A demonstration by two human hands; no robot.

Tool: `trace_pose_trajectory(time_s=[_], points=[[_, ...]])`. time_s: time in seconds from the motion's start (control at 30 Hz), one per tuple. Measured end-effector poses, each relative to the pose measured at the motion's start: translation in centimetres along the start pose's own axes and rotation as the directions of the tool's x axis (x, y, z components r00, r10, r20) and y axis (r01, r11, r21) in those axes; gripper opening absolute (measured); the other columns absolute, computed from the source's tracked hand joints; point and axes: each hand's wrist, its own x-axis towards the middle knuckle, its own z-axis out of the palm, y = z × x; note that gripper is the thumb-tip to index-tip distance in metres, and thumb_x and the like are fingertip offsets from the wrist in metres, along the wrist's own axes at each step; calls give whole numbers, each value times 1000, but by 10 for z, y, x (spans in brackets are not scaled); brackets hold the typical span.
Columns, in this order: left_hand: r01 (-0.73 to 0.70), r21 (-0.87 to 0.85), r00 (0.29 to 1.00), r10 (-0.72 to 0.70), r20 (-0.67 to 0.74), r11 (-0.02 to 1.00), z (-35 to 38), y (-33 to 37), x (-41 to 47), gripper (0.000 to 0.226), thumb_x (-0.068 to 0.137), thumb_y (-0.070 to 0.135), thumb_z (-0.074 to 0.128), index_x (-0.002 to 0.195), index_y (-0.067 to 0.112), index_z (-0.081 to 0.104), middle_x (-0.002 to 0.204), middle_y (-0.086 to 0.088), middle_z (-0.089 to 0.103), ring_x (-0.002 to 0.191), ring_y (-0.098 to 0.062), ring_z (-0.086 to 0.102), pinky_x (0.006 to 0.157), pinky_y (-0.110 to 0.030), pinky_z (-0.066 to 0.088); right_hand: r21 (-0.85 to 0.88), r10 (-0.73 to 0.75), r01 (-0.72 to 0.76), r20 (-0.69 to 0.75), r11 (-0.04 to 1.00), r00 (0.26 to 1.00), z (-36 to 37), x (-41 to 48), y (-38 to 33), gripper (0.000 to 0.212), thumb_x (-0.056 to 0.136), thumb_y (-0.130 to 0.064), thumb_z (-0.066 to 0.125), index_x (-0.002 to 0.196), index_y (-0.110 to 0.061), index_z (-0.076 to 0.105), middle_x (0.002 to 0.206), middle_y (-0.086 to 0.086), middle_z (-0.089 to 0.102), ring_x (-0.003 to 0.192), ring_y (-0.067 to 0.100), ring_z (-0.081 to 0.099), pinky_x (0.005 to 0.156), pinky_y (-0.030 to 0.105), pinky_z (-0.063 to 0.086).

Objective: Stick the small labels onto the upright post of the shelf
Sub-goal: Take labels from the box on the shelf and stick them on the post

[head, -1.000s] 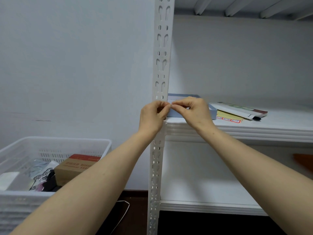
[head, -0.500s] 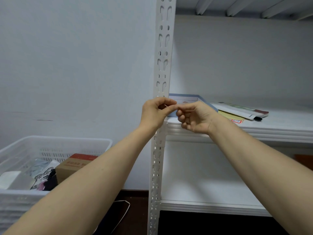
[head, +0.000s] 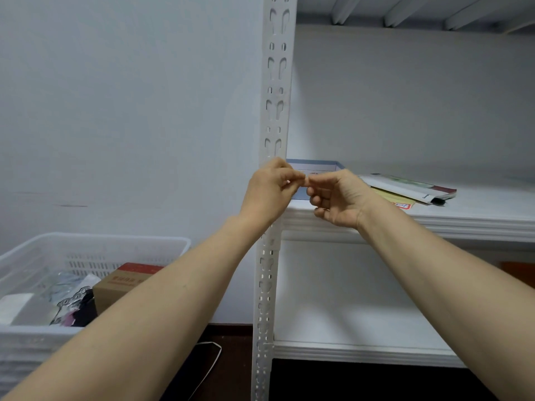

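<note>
Left hand [head: 269, 192] and right hand [head: 338, 198] are meeting fingertip to fingertip, seemingly pinching a barely visible small label, in front of the upright post [head: 275, 111]. Cardboard box [head: 121, 285] is sitting at 8 o'clock, its red print unreadable.

You are in a storage room or stockroom. Take the slotted white steel post [head: 275, 111] of the boltless shelving unit as your reference. Right of the post, plain white shelf boards [head: 477, 209] carry a blue box [head: 314, 165] and a stack of booklets [head: 405, 186]. Left of the post, a white plastic basket [head: 86, 244] holds a cardboard box [head: 118, 285] and loose bagged items. Behind the post the wall [head: 130, 111] is bare and white. At the foot of the post the floor [head: 237, 340] is dark.
</note>
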Motion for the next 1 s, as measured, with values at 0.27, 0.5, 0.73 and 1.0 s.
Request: trace_pose_trajectory(time_s=[0.27,0.5,0.73,1.0], points=[[439,-169,897,-440,34,882,1,14,5,17,86,17,65,77,3,71,66,-3,58,62,-16,53,61,-26,44,-105,-134,129,-46,986,990,2,-1,-5,15,88,-20,59,98,-10,63,79,5,67,62,13,60,54,22,43],[797,-528,562,-682,468,294,-5,24,16,14,89,8,62,75,8,61,59,-1,40,31,-4,25,29,-15,18,-360,-502,473,15,804,865,-7,-1,3,24,77,1,71,100,-8,69,83,-1,69,76,6,63,69,21,52],[802,-514,566,-662,492,303,-4,30,19,18,88,4,50,71,7,55,59,-3,41,35,-7,23,30,-15,16,-526,-694,595,12,608,720,-6,6,3,14,79,-6,71,92,-1,73,74,-3,64,60,-11,57,56,5,40],[627,-157,776,-591,223,763,12,40,33,15,84,12,51,71,7,58,70,-10,48,57,-22,38,52,-25,33,-636,-597,412,-96,652,797,-19,32,-10,25,96,-17,45,72,-18,53,64,-1,51,54,13,45,54,29,43]])
